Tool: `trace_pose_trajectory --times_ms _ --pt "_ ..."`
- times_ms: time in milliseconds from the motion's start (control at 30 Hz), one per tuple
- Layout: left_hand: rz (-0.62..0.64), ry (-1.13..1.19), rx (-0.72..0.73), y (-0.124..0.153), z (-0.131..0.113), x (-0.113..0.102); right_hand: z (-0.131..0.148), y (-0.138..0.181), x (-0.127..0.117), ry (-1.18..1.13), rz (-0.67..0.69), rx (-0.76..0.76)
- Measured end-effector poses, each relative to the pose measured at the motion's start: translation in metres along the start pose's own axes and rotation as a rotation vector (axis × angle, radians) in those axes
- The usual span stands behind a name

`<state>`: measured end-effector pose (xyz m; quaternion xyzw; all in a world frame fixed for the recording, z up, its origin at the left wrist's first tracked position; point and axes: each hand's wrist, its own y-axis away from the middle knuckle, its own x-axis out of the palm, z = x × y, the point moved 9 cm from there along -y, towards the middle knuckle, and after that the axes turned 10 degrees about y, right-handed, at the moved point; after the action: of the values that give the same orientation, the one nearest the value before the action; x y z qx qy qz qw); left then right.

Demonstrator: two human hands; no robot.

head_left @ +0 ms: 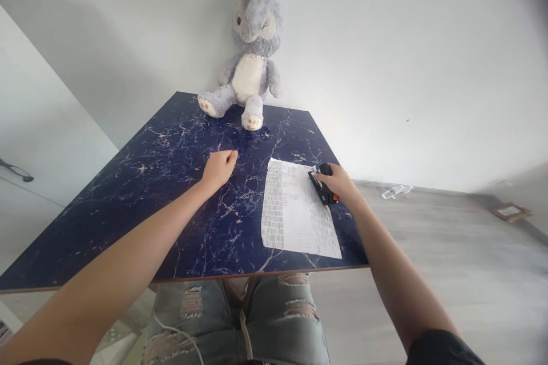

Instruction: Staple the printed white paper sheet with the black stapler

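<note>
On the left part of the dark blue table (154,222) rests my left hand (220,169), curled into a loose fist with nothing showing in it. My right hand (340,183) is closed around a black handheld tool (324,189) with a small orange part; its exact kind is unclear. The tool sits over the upper right edge of a white sheet of paper (297,211). Rows of small grey printed marks fill the sheet's left side, and more run down its right side. The paper lies flat near the table's front right corner.
A grey plush rabbit (248,74) sits at the table's far edge against the white wall (385,68). To the right, a clear plastic item (397,191) and a brown package (511,212) lie on the grey floor (428,251). A white cable (180,332) crosses my lap.
</note>
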<state>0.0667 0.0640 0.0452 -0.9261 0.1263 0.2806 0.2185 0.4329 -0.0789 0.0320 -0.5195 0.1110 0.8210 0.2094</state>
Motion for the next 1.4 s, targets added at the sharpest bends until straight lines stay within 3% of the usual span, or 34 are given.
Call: trace_pose_trajectory --times_ms 167,300,400,500,600,667,733,833,933,1033,1167,1300,1400 --pt "-0.001 0.017 -0.004 0.0 0.003 0.001 0.019 0.004 0.004 -0.053 0.008 0.044" --pt "0.005 0.018 -0.011 0.001 0.002 0.001 0.065 0.023 0.025 -0.018 0.128 -0.069" --pt "-0.005 0.035 -0.019 0.001 0.003 -0.001 0.085 0.03 0.032 0.074 0.133 -0.166" --pt "-0.025 0.059 -0.018 -0.001 0.005 -0.003 0.074 0.019 0.028 0.048 0.157 -0.157" --pt "-0.085 0.097 -0.019 -0.003 0.009 -0.007 0.053 -0.004 0.009 0.182 -0.052 -0.113" --pt "-0.118 0.204 -0.092 -0.006 0.019 -0.009 0.058 -0.015 0.015 0.337 -0.134 -0.223" --pt "-0.096 0.433 -0.195 -0.007 0.03 -0.005 0.065 -0.022 0.043 0.42 -0.063 -0.322" --pt "0.071 0.837 -0.259 -0.01 0.031 0.006 0.068 -0.032 0.082 0.477 0.049 -0.281" --pt "0.208 1.044 -0.261 -0.014 0.027 -0.001 0.083 -0.036 0.1 0.52 0.067 -0.25" --pt "0.124 1.118 -0.279 -0.018 0.038 -0.028 0.118 -0.035 0.111 0.538 0.076 -0.251" --pt "-0.053 1.342 -0.263 -0.018 0.055 -0.063 0.195 -0.029 0.14 0.512 0.117 -0.302" --pt "-0.083 1.628 -0.273 -0.015 0.061 -0.076 0.281 -0.021 0.175 0.426 0.107 -0.407" --pt "-0.082 1.746 -0.281 -0.013 0.062 -0.081 0.329 -0.016 0.199 0.374 0.139 -0.477"
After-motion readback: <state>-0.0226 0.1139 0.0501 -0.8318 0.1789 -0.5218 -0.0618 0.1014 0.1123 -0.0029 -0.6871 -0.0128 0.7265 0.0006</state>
